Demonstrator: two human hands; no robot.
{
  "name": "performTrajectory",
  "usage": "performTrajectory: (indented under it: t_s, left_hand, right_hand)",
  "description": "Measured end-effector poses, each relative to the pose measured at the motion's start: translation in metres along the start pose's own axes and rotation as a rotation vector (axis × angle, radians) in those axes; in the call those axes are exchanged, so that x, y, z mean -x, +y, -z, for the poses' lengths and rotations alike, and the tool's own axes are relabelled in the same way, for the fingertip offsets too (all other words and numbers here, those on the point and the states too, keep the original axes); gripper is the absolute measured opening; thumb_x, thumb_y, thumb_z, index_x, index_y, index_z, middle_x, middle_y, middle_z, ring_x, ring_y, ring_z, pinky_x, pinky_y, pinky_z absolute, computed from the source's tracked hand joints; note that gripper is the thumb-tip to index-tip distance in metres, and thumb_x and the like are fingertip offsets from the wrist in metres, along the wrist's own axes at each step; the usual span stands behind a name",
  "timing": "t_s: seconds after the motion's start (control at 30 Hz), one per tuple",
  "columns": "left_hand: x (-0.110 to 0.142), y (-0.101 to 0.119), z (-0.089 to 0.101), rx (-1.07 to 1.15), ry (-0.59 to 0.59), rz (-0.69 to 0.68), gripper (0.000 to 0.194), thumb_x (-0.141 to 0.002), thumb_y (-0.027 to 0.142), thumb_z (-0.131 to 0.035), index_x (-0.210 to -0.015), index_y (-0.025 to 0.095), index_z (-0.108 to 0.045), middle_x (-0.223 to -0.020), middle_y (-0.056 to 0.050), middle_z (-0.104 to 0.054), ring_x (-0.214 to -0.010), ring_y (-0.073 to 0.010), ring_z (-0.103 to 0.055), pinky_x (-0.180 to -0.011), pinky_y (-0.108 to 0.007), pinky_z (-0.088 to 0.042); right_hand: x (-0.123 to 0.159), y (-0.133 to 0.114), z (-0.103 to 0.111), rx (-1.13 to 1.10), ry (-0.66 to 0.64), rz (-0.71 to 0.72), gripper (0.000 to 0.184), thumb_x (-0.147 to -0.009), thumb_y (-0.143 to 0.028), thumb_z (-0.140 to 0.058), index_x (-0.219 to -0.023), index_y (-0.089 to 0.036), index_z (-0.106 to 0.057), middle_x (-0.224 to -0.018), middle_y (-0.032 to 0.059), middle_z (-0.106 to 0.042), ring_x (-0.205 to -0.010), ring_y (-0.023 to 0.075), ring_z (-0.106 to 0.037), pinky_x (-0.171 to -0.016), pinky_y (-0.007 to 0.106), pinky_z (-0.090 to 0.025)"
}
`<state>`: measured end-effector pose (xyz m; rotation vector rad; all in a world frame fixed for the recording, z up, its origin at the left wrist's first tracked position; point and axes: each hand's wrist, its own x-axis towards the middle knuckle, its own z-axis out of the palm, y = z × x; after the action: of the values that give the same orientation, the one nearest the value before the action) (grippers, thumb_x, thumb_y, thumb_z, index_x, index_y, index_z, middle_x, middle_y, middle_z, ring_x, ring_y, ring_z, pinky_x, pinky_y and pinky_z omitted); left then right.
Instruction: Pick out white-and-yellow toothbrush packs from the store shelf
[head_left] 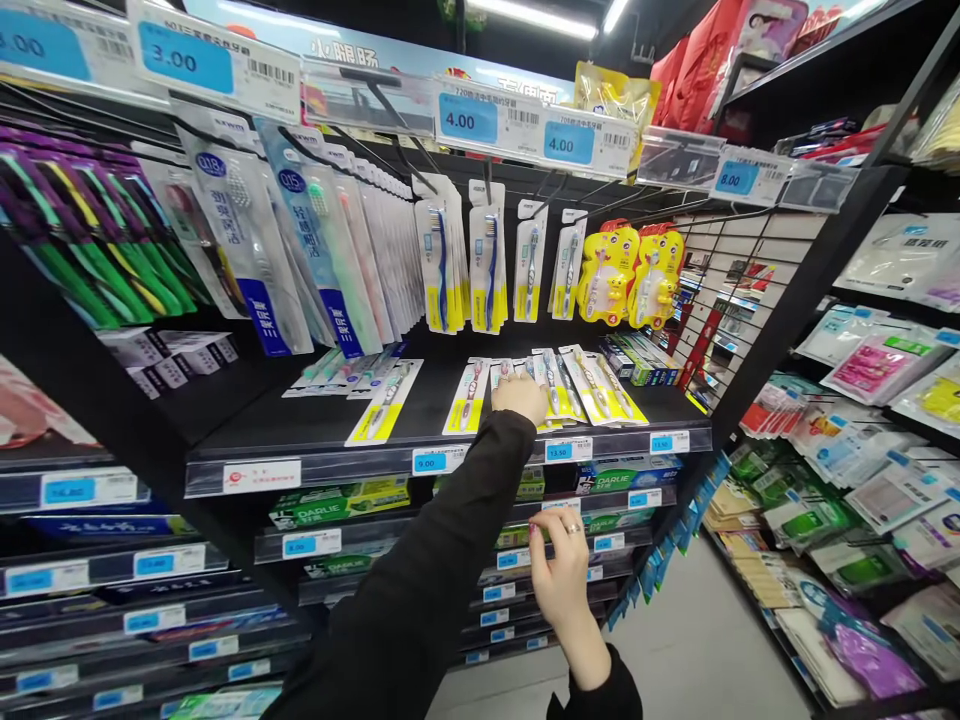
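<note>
My left hand reaches out to the shelf, its fingers curled down around a toothbrush pack lying there. The fingertips are hidden behind the back of the hand. Close on its right lie blue-grey toothbrush packs and a pack with yellowish brushes. To its left is a pack with a reddish brush, and farther left a single tilted pack. Lower down, my right hand, with a ring on one finger, hovers before the lower shelves. Its fingers are loosely bent, the thumb apart, and nothing shows in it.
Toothbrush packs hang on hooks above the shelf, with yellow duck-shaped packs to the right. Price labels line the shelf edge. Green toothpaste boxes sit below. Another rack of packaged goods stands across the aisle floor.
</note>
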<state>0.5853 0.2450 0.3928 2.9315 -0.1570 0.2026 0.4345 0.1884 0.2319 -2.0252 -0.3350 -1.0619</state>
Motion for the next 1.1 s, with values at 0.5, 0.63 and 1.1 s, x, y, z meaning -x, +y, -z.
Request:
performTrajectory:
  t_s: [0.5,0.63,1.1]
  left_hand:
    - [0.001,-0.029,-0.018,0.003,-0.009,-0.146,0.053,-0.094,0.036,-0.022,-0.132,0.015,-0.052,-0.143,-0.014,-0.046,-0.134,-0.0329,-0.035,-0.11,-0.059,-0.02]
    - [0.003,-0.05,-0.015,-0.055,-0.03,-0.116,0.042,-0.091,0.032,-0.036,-0.122,0.018,-0.061,-0.147,-0.012,-0.041,-0.129,-0.0356,-0.041,-0.109,-0.062,-0.019]
    - [0.064,-0.101,0.01,0.219,0.219,-0.244,0.04,-0.092,0.031,-0.04,-0.125,0.016,-0.057,-0.136,-0.008,-0.054,-0.128,-0.0256,-0.043,-0.111,-0.043,-0.03]
  right_hand:
    - [0.009,0.008,-0.001,0.006,-0.019,0.011,0.015,-0.09,-0.009,-0.044,-0.085,-0.019,-0.054,-0.081,0.0033,-0.055,-0.078,0.0148,-0.052,-0.067,0.027,-0.044]
    - [0.011,0.012,0.002,0.013,-0.032,-0.004,0.016,-0.091,-0.011,-0.043,-0.084,-0.019,-0.055,-0.08,0.0037,-0.055,-0.077,0.0152,-0.054,-0.065,0.028,-0.045]
    - [-0.046,-0.005,0.026,-0.311,-0.127,-0.129,0.015,-0.091,-0.025,-0.048,-0.087,-0.019,-0.061,-0.081,0.0035,-0.059,-0.076,0.0146,-0.058,-0.067,0.027,-0.047]
